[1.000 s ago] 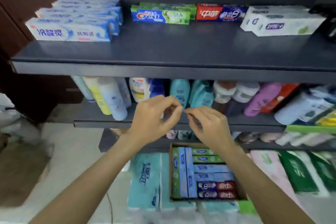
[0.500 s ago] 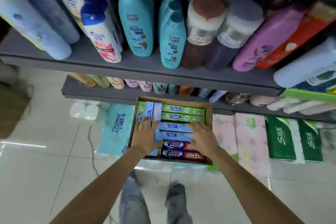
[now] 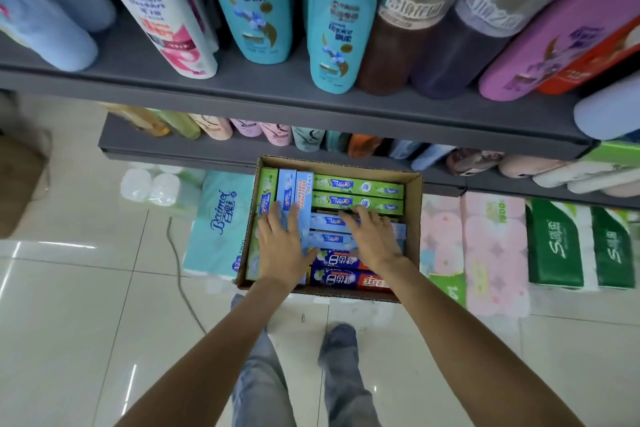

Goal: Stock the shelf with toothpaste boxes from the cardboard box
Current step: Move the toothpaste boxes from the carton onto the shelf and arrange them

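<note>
Reaching down now: both hands, up by the shelves 1 s ago w/ fingertips meeting, are inside the cardboard box (image 3: 414,215) on the floor. Left hand (image 3: 281,246) lies spread flat on the upright blue toothpaste boxes (image 3: 294,191) at the box's left. Right hand (image 3: 372,236) has fingers curling over the far edge of a flat blue box (image 3: 329,222), mid-stack; cannot tell if it's gripped yet. Looks like the next pick is starting; nothing lifted. Shampoo shelf (image 3: 277,90) overhangs.
</note>
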Demonstrator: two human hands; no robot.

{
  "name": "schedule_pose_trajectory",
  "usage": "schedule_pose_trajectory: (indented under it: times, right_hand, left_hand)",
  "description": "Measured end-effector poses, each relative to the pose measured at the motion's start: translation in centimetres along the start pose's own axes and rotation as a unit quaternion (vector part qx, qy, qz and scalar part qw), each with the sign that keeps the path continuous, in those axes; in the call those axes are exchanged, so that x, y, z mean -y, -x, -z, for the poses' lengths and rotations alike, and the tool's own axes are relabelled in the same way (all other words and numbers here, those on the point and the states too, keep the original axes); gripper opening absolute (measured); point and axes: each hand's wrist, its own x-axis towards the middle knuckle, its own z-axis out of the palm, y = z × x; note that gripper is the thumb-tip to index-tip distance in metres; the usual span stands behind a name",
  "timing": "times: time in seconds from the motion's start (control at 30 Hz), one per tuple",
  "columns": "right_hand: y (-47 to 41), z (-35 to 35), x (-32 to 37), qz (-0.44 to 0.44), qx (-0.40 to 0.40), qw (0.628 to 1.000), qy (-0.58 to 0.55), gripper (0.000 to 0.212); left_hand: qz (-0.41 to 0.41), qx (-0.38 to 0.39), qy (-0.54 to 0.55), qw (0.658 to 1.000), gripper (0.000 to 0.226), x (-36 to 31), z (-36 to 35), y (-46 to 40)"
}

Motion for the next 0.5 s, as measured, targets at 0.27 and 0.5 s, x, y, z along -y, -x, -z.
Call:
schedule_pose_trajectory:
  times: [0.27, 0.5]
  right_hand:
    - [-0.1, 0.8, 0.2, 0.022, 0.004, 0.995, 0.096, 0.093]
    - [-0.3, 2.7, 0.8, 0.015, 0.010, 0.996, 0.082, 0.072]
  left_hand:
    - [-0.021, 0.004, -0.026, 0.999, 0.090, 1.2, 0.5, 0.0]
    - [-0.008, 0.021, -0.029, 0.999, 0.089, 1.2, 1.2, 0.1]
